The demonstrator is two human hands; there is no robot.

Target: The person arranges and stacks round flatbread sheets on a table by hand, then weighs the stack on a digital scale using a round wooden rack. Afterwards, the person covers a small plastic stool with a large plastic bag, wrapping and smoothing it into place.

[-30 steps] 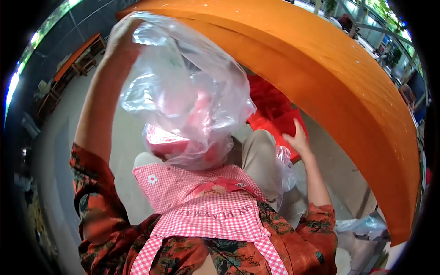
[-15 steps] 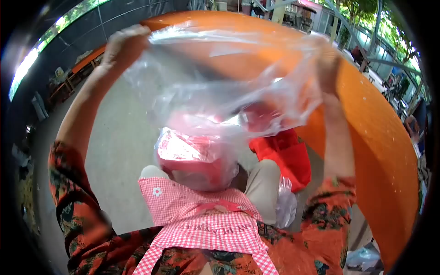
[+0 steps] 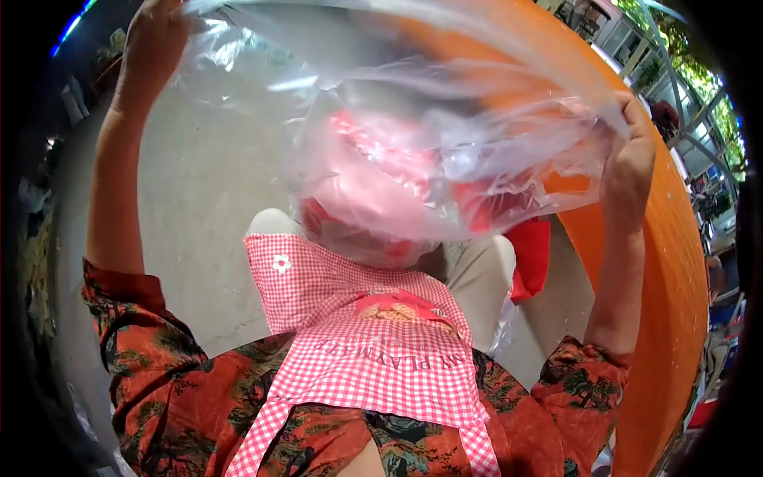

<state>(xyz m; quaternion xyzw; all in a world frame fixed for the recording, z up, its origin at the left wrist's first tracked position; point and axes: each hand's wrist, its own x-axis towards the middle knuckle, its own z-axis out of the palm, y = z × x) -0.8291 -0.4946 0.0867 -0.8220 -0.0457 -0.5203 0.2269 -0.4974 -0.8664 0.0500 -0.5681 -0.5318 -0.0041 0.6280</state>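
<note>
A large clear plastic bag is stretched wide between my two raised hands. My left hand grips its upper left edge near the top of the view. On the other side, my right hand is closed on the bag's right edge. Through the film shows a pink-and-red bundle in shiny plastic, above my knees; I cannot tell whether it is inside the bag or behind it. A red bag is by my right knee, partly covered by the plastic.
An orange tabletop curves along my right side. Grey concrete floor lies below and to the left. I wear a pink checked apron over my lap. Metal posts and assorted items stand at the far right.
My hands have spread farther apart, stretching the plastic bag wider. The bag now hangs over the pink-and-red bundle, and the camera view has tilted downward.
</note>
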